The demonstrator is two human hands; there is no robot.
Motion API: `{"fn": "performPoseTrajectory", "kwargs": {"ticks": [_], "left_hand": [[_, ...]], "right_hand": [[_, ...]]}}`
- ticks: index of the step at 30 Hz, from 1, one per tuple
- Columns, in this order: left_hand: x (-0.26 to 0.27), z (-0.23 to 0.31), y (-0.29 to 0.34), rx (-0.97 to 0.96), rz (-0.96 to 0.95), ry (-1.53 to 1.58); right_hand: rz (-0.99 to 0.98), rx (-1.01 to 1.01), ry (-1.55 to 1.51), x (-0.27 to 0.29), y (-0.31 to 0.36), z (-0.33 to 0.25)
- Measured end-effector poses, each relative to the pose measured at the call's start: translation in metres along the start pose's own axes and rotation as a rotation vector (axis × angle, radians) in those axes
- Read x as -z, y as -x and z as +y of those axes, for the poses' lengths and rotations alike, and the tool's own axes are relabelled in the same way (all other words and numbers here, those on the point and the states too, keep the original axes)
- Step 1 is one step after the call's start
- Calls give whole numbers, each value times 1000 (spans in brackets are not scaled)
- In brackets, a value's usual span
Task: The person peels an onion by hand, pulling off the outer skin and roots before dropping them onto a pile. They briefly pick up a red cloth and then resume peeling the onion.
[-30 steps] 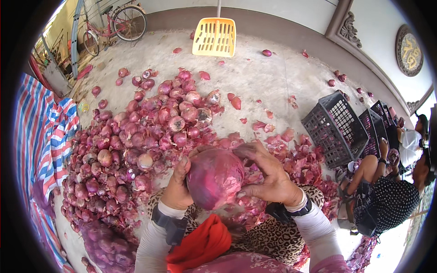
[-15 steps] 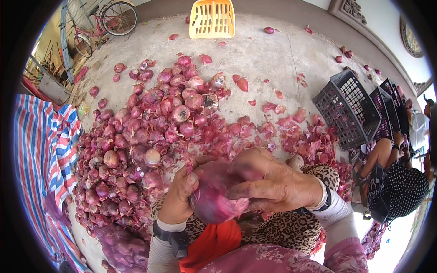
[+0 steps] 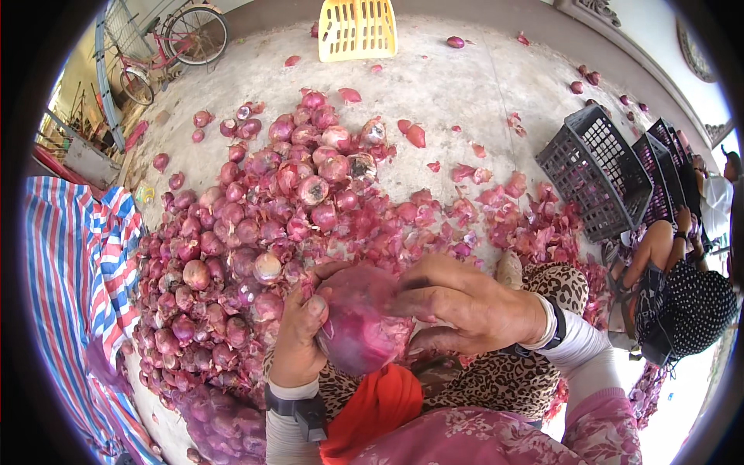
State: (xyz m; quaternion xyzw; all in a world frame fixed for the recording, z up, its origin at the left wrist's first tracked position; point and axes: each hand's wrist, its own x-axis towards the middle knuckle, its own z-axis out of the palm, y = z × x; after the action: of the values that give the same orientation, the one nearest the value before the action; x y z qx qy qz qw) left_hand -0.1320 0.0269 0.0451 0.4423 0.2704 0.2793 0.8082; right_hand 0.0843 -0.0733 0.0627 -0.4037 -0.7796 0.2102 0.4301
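A large, glossy red onion (image 3: 360,325) is held up in front of my lap. My left hand (image 3: 301,329) wraps round its left side, with the thumb lying over the near face. On the onion's right side, the curled fingers of my right hand (image 3: 465,306) press against it, smeared a little by motion. Their tips are partly hidden, so any loose skin between them cannot be made out. Beyond my hands spreads a big heap of red onions (image 3: 232,232), some showing pale cut-looking ends. Loose papery onion skins (image 3: 434,213) litter the floor right of the heap.
Black plastic crates (image 3: 593,170) stand at the right, near a crouching person in a dotted head covering (image 3: 690,314). A yellow slotted scoop (image 3: 358,35) lies at the far side. Striped sheeting (image 3: 74,287) runs along the left; a bicycle (image 3: 174,46) stands behind.
My right hand has shifted on the onion, its fingers drawn toward the right edge, baring more of its surface. The left hand keeps its hold. The whole view has shifted slightly.
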Motion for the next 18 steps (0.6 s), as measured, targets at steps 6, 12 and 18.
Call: {"fn": "performPoseTrajectory", "kwargs": {"ticks": [6,12,18], "left_hand": [[-4,-6,-6,-1,-27,-129],[-17,-15,-13,48,1,-75],[-33,-25,-24,-75,-142,-222]], "right_hand": [[13,30,-3,2,11,1],[33,20,59,8,35,-3],[94,1,22,21,55,-10]]}}
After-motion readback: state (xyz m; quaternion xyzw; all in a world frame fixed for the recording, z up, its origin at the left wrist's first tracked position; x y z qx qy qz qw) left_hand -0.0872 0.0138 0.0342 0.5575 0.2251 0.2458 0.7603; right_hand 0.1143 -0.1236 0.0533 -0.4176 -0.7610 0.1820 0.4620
